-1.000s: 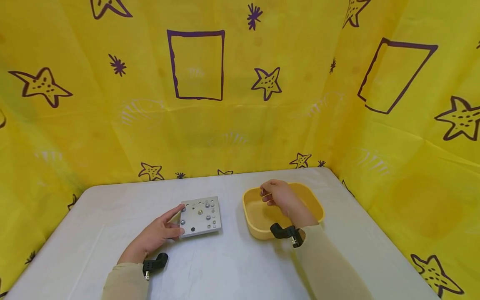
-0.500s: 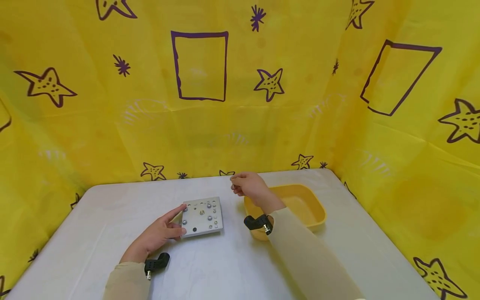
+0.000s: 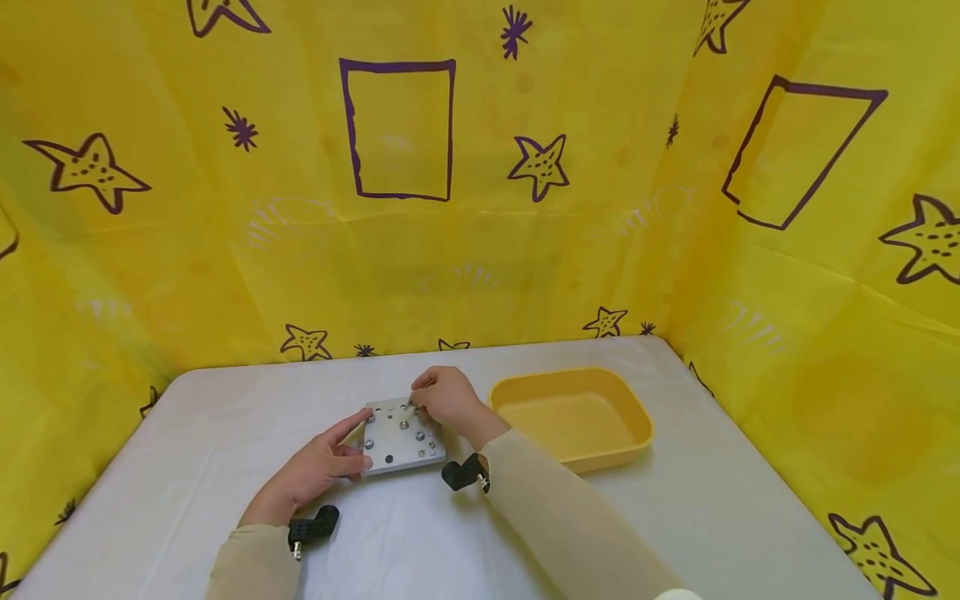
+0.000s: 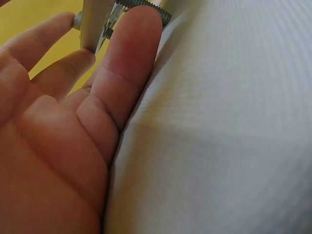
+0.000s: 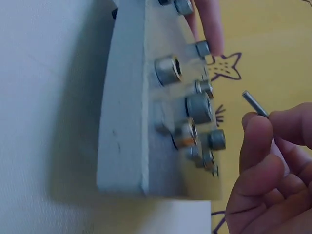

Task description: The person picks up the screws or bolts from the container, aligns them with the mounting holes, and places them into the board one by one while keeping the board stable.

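Note:
A square silver metal plate (image 3: 384, 439) lies left of centre on the table. Several socket head screws (image 5: 168, 70) and small fittings stick up from its face. My left hand (image 3: 318, 458) grips the plate's left edge, fingers spread along it. In the left wrist view, a threaded screw shank (image 4: 158, 13) juts out beneath the plate (image 4: 92, 29). My right hand (image 3: 453, 400) is over the plate's far right part. Thumb and fingertips pinch a thin, short metal pin (image 5: 253, 102), which is tilted and apart from the plate in the right wrist view.
Right of the plate stands a yellow plastic bin (image 3: 570, 458). A white cloth covers the table (image 3: 420, 542). Yellow fabric (image 3: 465, 250) printed with starfish closes off the back and both sides.
My right hand has come out of the yellow bin and moved left over the plate, carrying the pin. My left hand has stayed at the plate's edge.

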`<action>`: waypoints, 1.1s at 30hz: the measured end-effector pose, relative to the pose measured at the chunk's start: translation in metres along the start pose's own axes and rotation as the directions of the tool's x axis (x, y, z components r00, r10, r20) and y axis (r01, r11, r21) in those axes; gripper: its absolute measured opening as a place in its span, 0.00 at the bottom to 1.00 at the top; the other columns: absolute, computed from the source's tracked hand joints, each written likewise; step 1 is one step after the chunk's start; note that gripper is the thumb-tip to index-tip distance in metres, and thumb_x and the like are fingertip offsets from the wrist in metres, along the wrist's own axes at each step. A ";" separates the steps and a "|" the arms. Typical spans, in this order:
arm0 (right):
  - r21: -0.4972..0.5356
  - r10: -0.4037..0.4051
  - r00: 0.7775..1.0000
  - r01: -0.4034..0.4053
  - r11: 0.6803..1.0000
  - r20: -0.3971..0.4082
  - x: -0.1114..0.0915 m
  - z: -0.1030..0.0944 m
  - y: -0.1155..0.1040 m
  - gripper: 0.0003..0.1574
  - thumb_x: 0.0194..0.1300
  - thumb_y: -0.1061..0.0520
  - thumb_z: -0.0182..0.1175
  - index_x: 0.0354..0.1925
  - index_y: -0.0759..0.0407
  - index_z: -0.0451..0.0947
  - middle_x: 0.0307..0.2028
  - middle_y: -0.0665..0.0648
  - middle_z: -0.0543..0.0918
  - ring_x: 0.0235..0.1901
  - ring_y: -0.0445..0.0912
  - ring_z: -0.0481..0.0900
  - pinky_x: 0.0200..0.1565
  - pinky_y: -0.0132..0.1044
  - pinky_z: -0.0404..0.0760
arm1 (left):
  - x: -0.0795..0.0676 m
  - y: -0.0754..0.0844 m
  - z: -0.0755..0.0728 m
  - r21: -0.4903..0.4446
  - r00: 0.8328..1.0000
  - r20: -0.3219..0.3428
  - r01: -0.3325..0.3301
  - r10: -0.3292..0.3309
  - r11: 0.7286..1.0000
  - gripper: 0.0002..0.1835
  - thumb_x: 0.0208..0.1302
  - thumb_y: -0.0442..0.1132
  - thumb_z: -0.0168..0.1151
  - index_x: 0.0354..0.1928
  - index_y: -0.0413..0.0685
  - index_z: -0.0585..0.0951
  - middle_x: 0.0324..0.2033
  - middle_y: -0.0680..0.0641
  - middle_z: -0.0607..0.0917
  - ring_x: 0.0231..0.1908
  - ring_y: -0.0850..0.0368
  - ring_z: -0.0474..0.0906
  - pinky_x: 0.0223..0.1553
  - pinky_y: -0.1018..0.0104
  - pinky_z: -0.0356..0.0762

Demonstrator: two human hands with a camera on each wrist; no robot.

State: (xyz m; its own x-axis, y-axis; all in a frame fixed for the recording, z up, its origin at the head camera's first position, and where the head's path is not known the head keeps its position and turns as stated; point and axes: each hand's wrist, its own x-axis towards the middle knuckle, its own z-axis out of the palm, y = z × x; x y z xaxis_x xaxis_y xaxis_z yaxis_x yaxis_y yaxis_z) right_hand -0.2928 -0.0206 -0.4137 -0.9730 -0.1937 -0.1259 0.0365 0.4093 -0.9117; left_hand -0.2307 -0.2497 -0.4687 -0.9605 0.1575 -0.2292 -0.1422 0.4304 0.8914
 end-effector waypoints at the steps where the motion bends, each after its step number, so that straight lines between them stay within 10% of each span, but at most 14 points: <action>1: -0.010 0.002 1.000 -0.002 1.000 0.000 0.000 0.003 -0.001 0.06 0.68 0.59 0.64 0.43 0.59 0.83 0.30 0.53 0.81 0.28 0.48 0.79 0.30 0.36 0.75 | 0.000 0.000 0.000 -0.003 1.000 0.000 0.000 0.000 1.000 0.47 0.58 0.44 0.74 0.77 0.66 0.61 0.38 0.45 0.85 0.35 0.49 0.78 0.40 0.56 0.68; 33: -0.440 -0.178 0.981 0.193 0.877 0.076 0.007 0.025 -0.005 0.04 0.69 0.52 0.63 0.40 0.47 0.85 0.31 0.41 0.79 0.33 0.40 0.75 0.39 0.33 0.75 | -0.003 0.002 -0.002 -0.010 1.000 0.025 -0.017 0.017 1.000 0.47 0.58 0.46 0.74 0.77 0.65 0.60 0.38 0.44 0.85 0.36 0.48 0.77 0.41 0.56 0.67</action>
State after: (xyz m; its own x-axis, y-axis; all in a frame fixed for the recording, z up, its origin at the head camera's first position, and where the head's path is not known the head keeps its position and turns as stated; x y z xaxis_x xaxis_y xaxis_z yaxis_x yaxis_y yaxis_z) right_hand -0.2941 -0.0463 -0.4194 -0.9438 -0.3304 0.0094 -0.2563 0.7136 -0.6520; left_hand -0.2289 -0.2514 -0.4658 -0.9565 0.1869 -0.2238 -0.1286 0.4185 0.8991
